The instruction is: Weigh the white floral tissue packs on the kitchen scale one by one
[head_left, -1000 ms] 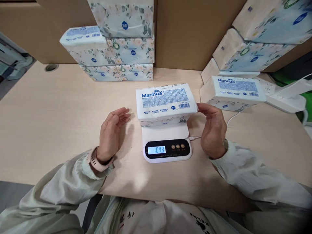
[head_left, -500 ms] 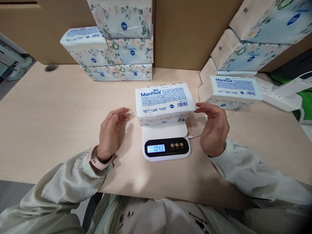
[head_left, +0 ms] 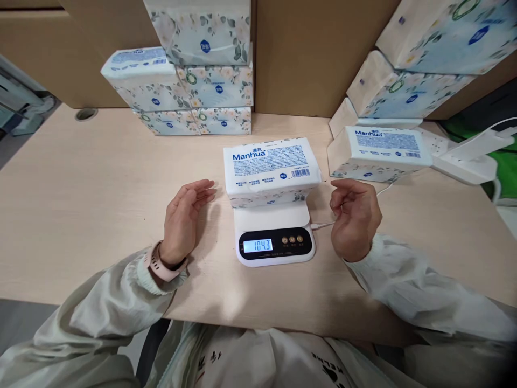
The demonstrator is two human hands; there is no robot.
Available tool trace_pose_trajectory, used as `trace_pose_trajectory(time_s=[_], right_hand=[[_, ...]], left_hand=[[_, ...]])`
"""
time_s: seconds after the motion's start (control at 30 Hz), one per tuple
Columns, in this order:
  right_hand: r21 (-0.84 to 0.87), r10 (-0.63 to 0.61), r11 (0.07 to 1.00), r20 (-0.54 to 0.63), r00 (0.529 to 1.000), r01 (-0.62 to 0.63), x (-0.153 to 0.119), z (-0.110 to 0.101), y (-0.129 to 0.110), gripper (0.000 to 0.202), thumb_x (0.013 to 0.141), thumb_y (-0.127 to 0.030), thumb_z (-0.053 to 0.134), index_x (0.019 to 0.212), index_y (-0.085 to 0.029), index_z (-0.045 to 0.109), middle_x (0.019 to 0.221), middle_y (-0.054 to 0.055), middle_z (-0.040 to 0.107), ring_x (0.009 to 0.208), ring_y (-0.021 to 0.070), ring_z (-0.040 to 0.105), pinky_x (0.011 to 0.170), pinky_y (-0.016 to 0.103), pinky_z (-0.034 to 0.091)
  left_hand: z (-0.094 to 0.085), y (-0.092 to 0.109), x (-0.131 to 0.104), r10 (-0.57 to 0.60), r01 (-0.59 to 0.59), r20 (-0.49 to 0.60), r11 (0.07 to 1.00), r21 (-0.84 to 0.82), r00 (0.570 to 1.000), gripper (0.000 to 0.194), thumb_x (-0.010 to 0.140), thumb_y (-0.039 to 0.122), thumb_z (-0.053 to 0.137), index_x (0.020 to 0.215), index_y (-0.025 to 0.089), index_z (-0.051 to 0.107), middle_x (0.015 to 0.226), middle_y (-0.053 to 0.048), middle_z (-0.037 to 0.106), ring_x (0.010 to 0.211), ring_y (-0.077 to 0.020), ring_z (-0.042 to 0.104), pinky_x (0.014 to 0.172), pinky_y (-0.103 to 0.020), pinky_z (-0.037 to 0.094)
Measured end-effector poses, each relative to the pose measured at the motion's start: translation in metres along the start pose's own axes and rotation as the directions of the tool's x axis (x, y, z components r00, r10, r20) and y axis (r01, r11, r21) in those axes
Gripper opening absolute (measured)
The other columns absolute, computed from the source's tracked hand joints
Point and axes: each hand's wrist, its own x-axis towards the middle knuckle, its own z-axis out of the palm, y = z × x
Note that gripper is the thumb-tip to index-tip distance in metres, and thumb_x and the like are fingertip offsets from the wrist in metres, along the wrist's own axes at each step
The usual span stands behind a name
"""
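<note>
A pack of tissues (head_left: pixel 269 167) printed "Manhua" lies on the white kitchen scale (head_left: pixel 272 218), whose lit display reads 104.3. My left hand (head_left: pixel 186 218) rests to the left of the scale, palm inward, open with its fingers stretched toward the pack. There is a gap between them. On the other side, my right hand (head_left: pixel 355 218) is beside the pack's right end, apart from it. Its index finger points at the pack, and the other fingers are bent inward. Nothing shows in either hand.
Stacked tissue packs (head_left: pixel 218 86) stand at the back left, against brown cardboard (head_left: pixel 294 59). More packs (head_left: pixel 407 91) are piled at the back right, with a single pack (head_left: pixel 379 153) in front. Beside it lies a white power strip (head_left: pixel 464 164). A white cable (head_left: pixel 321 226) joins the scale's right side.
My right hand has drawn slightly away from the pack's right end, and its lower fingers have curled in. My left hand and the scale reading stay the same.
</note>
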Motion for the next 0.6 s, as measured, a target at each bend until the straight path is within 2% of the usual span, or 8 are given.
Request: trace_pose_trajectory(time_s=[0.13,0.33,0.6], right_hand=[[0.007,-0.005,1.0,0.022,1.0,0.005,-0.0016,-0.0013,0.0006,0.04,0.109,-0.059,0.047,0.11,-0.033,0.077,0.064,-0.001,0.046,0.053,0.0173,0.039,0.049,0.033,0.028],[0.033,-0.008,0.999,0.053,0.999,0.007,-0.0047,-0.004,0.0036,0.039,0.108,-0.057,0.049,0.112,-0.03,0.077,0.063,-0.002,0.048,0.053,0.0158,0.042,0.05,0.033,0.032],[0.024,-0.055,0.998,0.044,0.998,0.054,-0.0056,-0.0044,0.0024,0.036,0.109,-0.053,0.051,0.112,-0.03,0.079,0.063,-0.002,0.051,0.053,0.0152,0.043,0.05,0.032,0.032]], left_hand=[[-0.0002,-0.0004,0.0003,-0.005,0.005,-0.01,1.0,0.008,1.0,0.02,0.101,0.031,0.068,0.105,0.02,0.084,0.115,-0.007,0.08,0.104,-0.0191,0.073,0.1,-0.033,0.057],[0.0015,0.0003,0.0006,-0.007,0.009,-0.036,0.997,0.072,0.999,0.02,0.099,0.032,0.067,0.101,0.02,0.083,0.112,-0.008,0.08,0.103,-0.0216,0.072,0.102,-0.038,0.058],[-0.0002,-0.0008,-0.0045,0.016,-0.018,0.015,0.994,0.111,1.0,0.022,0.1,0.037,0.069,0.106,0.021,0.083,0.119,-0.009,0.078,0.108,-0.0228,0.071,0.105,-0.038,0.056]])
